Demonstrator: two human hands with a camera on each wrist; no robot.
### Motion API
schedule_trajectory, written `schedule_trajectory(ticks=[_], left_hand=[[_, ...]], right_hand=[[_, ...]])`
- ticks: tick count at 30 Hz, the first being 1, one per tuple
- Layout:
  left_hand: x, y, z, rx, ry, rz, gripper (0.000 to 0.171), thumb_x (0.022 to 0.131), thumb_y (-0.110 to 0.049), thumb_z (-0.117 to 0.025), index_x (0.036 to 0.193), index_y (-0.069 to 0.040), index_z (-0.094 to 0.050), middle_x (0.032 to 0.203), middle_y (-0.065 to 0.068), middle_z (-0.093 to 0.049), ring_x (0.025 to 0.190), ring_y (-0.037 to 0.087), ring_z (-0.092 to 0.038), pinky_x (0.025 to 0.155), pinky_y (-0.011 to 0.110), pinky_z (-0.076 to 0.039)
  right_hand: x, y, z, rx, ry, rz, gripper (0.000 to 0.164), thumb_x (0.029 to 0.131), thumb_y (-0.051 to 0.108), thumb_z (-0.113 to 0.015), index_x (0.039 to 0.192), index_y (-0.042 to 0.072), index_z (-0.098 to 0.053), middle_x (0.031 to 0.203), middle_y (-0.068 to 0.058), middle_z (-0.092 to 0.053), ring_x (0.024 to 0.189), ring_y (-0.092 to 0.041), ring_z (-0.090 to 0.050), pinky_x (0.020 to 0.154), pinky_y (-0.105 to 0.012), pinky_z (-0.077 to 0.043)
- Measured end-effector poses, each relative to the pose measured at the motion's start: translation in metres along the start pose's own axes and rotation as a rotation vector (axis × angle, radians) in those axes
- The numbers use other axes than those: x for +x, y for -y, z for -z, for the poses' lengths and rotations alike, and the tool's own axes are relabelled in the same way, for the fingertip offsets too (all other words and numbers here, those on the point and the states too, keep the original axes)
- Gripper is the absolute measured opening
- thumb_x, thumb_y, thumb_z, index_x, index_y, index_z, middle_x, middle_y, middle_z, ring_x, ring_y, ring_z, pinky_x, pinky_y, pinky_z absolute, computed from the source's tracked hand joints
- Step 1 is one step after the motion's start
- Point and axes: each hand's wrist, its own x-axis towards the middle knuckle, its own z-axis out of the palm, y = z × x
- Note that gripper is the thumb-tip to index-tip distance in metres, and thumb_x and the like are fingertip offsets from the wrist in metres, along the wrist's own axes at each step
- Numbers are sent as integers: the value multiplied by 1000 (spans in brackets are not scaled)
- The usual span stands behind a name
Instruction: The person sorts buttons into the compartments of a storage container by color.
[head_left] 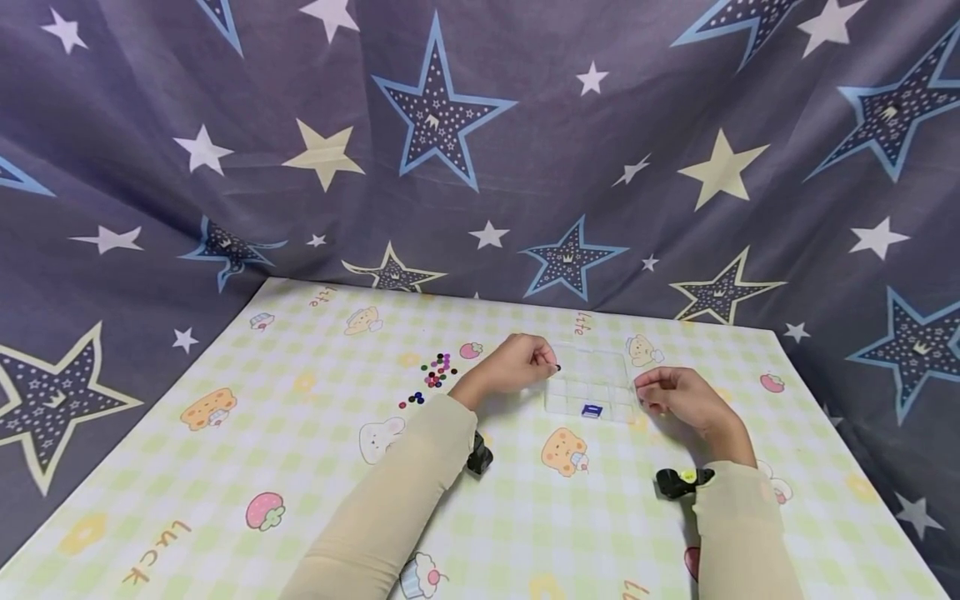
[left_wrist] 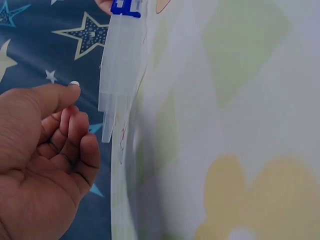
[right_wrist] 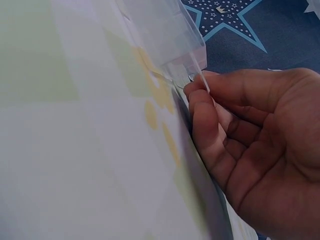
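Note:
A clear plastic compartment box (head_left: 587,392) lies on the table with its see-through lid (head_left: 588,360) raised toward the back. Its blue latch (head_left: 592,411) is at the front edge, and also shows as a blue clasp (left_wrist: 126,7) in the left wrist view. At the box's left side, my left hand (head_left: 517,364) pinches a small dark bead (head_left: 558,367) at its fingertips. The bead is hidden in the left wrist view. My right hand (head_left: 678,398) is at the box's right side, where thumb and finger pinch a thin clear edge (right_wrist: 201,75).
Several small round beads (head_left: 432,378) in pink, red, green and black lie loose left of the left hand. A smaller group of beads (head_left: 418,398) lies nearer the front. The table (head_left: 225,492) has a checked cartoon cloth, with a starry curtain (head_left: 517,192) behind it.

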Motion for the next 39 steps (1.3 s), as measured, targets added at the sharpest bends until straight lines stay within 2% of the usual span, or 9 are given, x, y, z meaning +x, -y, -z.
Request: schedule_trajectory(ticks=[7, 13, 19, 26, 30, 35, 39], left_hand=[[-2, 2, -3, 4, -6, 53, 7, 97, -7, -69, 90, -9, -71, 80, -2, -64, 73, 9, -56, 72, 22, -48], [-9, 5, 5, 12, -26, 78, 6, 96, -6, -68, 92, -8, -71, 82, 0, -64, 75, 10, -56, 72, 22, -49], [-24, 14, 25, 32, -43, 129, 6, 97, -6, -67, 93, -8, -72, 83, 0, -65, 75, 11, -57, 74, 25, -49], [-43, 34, 55, 71, -75, 158, 8, 96, -6, -64, 94, -7, -72, 85, 1, -68, 76, 12, -59, 74, 27, -50], [-53, 42, 72, 62, -71, 199, 8, 98, -8, -64, 99, -5, -71, 88, 3, -68, 77, 15, -60, 73, 29, -50], [-62, 48, 88, 66, -67, 251, 11, 99, -7, -62, 102, -1, -71, 90, 7, -68, 68, 15, -56, 66, 30, -48], [-65, 57, 99, 110, -78, 251, 10, 98, -5, -61, 100, -1, -71, 87, 7, -67, 69, 15, -56, 69, 30, -49]], right_hand=[[0, 0, -2, 8, 14, 18, 25, 101, 4, -58, 122, -10, -60, 92, -10, -65, 75, -19, -56, 62, -29, -46], [0, 1, -3, 18, 15, 16, 27, 101, 5, -58, 124, -10, -59, 93, -10, -64, 75, -19, -55, 61, -30, -46], [2, 0, -5, 22, 16, 4, 27, 101, 4, -58, 125, -9, -59, 94, -9, -65, 76, -18, -56, 62, -30, -46], [1, 1, -6, 13, 15, 8, 25, 100, 3, -57, 122, -9, -61, 91, -8, -65, 76, -19, -56, 62, -29, -46], [-1, 1, -6, 11, 13, 1, 24, 100, 3, -57, 121, -8, -61, 89, -8, -63, 74, -19, -55, 62, -30, -44], [-2, 2, -4, 10, 12, -3, 25, 102, 5, -57, 122, -8, -60, 89, -8, -63, 74, -19, -54, 62, -30, -43], [-2, 4, -1, 6, 2, -10, 25, 102, 5, -57, 123, -9, -61, 92, -9, -64, 77, -19, -55, 63, -30, -46]])
